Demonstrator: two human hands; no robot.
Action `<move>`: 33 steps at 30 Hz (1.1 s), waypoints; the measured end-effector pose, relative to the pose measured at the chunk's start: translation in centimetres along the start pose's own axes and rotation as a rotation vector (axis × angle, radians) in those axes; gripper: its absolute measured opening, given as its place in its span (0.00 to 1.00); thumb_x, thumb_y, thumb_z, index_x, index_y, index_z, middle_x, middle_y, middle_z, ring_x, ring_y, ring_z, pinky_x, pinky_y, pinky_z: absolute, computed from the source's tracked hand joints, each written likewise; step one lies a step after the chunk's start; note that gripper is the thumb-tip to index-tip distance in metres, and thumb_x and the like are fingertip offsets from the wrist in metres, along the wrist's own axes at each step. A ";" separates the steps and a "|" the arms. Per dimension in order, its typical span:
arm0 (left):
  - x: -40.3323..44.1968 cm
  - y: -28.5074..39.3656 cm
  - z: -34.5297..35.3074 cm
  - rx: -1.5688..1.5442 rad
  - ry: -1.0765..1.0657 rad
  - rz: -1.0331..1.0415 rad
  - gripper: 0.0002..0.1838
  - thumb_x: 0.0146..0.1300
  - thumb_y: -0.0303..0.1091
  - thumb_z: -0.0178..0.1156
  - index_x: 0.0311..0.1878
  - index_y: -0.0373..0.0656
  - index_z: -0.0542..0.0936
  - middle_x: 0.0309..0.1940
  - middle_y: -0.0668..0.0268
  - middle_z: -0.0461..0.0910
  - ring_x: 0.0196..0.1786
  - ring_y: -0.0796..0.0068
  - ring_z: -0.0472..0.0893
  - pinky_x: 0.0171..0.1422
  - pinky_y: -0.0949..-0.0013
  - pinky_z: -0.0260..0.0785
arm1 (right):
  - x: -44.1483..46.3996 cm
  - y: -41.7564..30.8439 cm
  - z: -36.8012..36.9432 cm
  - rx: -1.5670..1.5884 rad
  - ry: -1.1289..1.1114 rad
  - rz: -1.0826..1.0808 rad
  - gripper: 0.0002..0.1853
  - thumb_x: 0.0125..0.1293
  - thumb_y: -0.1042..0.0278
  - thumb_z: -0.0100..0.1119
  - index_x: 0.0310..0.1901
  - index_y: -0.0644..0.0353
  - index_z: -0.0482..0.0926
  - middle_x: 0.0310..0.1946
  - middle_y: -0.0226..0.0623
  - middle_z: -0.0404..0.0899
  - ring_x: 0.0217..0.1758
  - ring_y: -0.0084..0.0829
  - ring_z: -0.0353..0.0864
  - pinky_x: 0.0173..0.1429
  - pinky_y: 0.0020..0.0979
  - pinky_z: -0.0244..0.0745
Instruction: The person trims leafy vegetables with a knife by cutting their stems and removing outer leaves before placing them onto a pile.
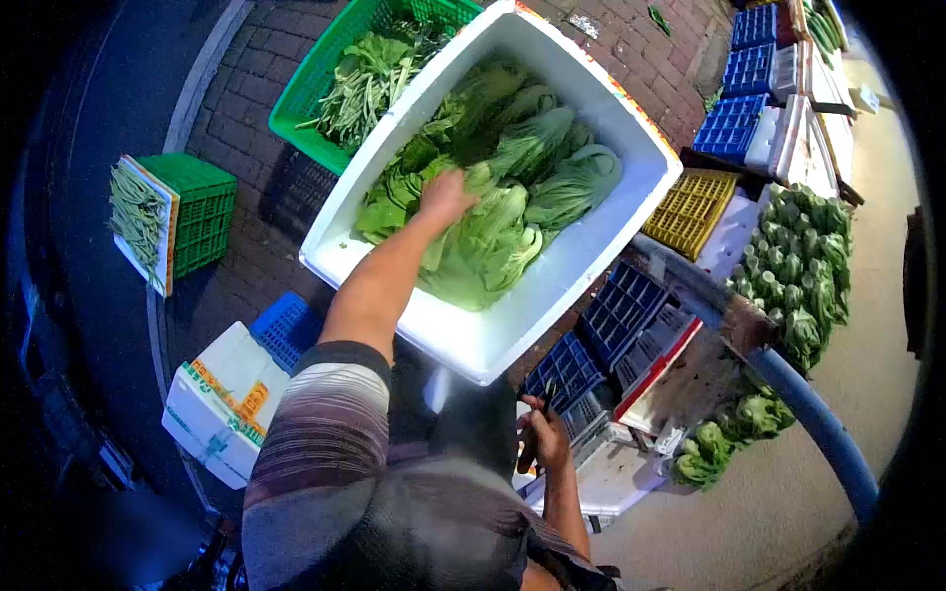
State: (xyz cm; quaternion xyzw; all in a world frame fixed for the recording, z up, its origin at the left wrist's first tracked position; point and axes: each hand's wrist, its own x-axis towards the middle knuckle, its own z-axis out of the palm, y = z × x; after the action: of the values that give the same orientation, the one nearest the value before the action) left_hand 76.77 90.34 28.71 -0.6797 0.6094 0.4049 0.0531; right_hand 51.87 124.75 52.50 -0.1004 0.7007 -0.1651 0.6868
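A large white foam box point(340, 222) fills the upper middle, tilted in view, with several leafy green heads point(576, 187) inside. Reaching into it is my left hand point(446, 200), its fingers curled on the pale green leaves point(483, 256) near the middle; the fingertips are partly hidden among them. Darker loose leaves point(389, 202) lie beside this hand. Lower right, close to my body, my right hand point(544, 438) is closed round a small dark tool point(549, 392), whose exact kind is hard to tell.
Behind the box is a green crate point(296, 113) of beans and greens. Bean tray point(169, 227) on a green crate, left; white carton point(212, 414), lower left. Blue crates point(567, 369), a yellow crate point(690, 207), a blue-grey pole point(813, 414) and stacked greens point(788, 266), right.
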 end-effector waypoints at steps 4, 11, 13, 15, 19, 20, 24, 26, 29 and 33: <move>-9.6 3.1 -4.6 -0.371 -0.048 0.092 0.42 0.55 0.50 0.72 0.68 0.39 0.68 0.64 0.52 0.71 0.66 0.57 0.72 0.72 0.52 0.65 | 1.5 -4.3 0.3 0.055 0.051 -0.061 0.32 0.78 0.41 0.36 0.64 0.63 0.70 0.29 0.32 0.77 0.25 0.23 0.74 0.32 0.26 0.73; -21.1 5.8 -1.9 -0.496 0.153 0.457 0.40 0.46 0.52 0.77 0.60 0.42 0.74 0.50 0.57 0.75 0.53 0.56 0.78 0.58 0.58 0.73 | 3.4 -15.2 0.2 -0.241 0.096 -0.514 0.23 0.79 0.55 0.41 0.55 0.70 0.75 0.22 0.29 0.70 0.22 0.19 0.67 0.31 0.24 0.67; -22.3 5.4 -2.8 -0.538 0.152 0.412 0.39 0.47 0.50 0.77 0.60 0.42 0.75 0.50 0.56 0.75 0.53 0.56 0.78 0.57 0.58 0.73 | 3.7 -17.5 1.3 -0.400 0.103 -0.647 0.21 0.79 0.58 0.43 0.54 0.71 0.76 0.24 0.27 0.69 0.26 0.18 0.66 0.34 0.23 0.65; -22.6 5.3 -4.4 -0.525 0.227 0.472 0.37 0.47 0.47 0.78 0.59 0.42 0.76 0.49 0.57 0.76 0.52 0.57 0.78 0.56 0.59 0.72 | 3.6 -19.2 1.7 -0.563 0.040 -0.613 0.20 0.75 0.60 0.49 0.58 0.68 0.76 0.41 0.46 0.84 0.43 0.34 0.81 0.50 0.32 0.74; -22.8 4.9 -6.3 -0.499 0.338 0.622 0.33 0.45 0.37 0.79 0.56 0.42 0.77 0.47 0.58 0.77 0.51 0.57 0.78 0.55 0.59 0.72 | 1.5 -22.8 5.9 -0.878 -0.017 -0.765 0.28 0.68 0.61 0.59 0.66 0.65 0.67 0.39 0.58 0.81 0.44 0.58 0.82 0.47 0.45 0.76; -23.1 5.1 -7.3 -0.537 0.294 0.609 0.32 0.46 0.36 0.78 0.57 0.42 0.78 0.47 0.58 0.78 0.49 0.57 0.79 0.53 0.59 0.74 | 1.5 -22.9 6.3 -0.915 -0.030 -0.768 0.29 0.69 0.62 0.58 0.67 0.66 0.66 0.37 0.55 0.81 0.41 0.53 0.82 0.47 0.42 0.76; -23.3 4.9 -7.7 -0.578 0.246 0.610 0.32 0.48 0.35 0.77 0.58 0.42 0.77 0.49 0.56 0.78 0.51 0.55 0.79 0.54 0.62 0.73 | 1.7 -22.6 6.9 -1.036 -0.037 -0.886 0.33 0.69 0.58 0.59 0.69 0.67 0.61 0.35 0.56 0.81 0.39 0.55 0.83 0.43 0.45 0.76; -23.7 5.3 -8.9 -0.589 0.186 0.609 0.32 0.48 0.36 0.77 0.58 0.41 0.77 0.49 0.56 0.78 0.50 0.55 0.80 0.53 0.62 0.74 | 1.5 -22.6 7.1 -1.060 -0.023 -0.862 0.33 0.68 0.57 0.60 0.69 0.67 0.61 0.35 0.56 0.81 0.39 0.55 0.83 0.42 0.45 0.76; -23.4 4.8 -9.2 -0.554 0.164 0.654 0.33 0.48 0.38 0.78 0.58 0.40 0.77 0.48 0.56 0.78 0.49 0.56 0.80 0.52 0.63 0.74 | 1.0 -23.0 7.3 -1.084 -0.020 -0.833 0.33 0.69 0.56 0.59 0.68 0.67 0.61 0.33 0.56 0.81 0.37 0.57 0.82 0.41 0.47 0.76; -23.8 5.0 -9.7 -0.562 0.111 0.625 0.32 0.49 0.40 0.78 0.56 0.38 0.78 0.47 0.55 0.79 0.49 0.57 0.81 0.52 0.63 0.74 | 0.3 -23.2 7.6 -1.109 -0.022 -0.811 0.31 0.70 0.57 0.57 0.67 0.66 0.61 0.32 0.56 0.81 0.37 0.56 0.82 0.41 0.49 0.75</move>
State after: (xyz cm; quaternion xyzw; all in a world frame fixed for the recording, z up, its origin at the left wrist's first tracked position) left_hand 78.79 102.28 51.93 -0.4712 0.6540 0.5146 -0.2923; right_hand 57.40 102.48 60.77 -0.6934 0.5814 -0.0250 0.4249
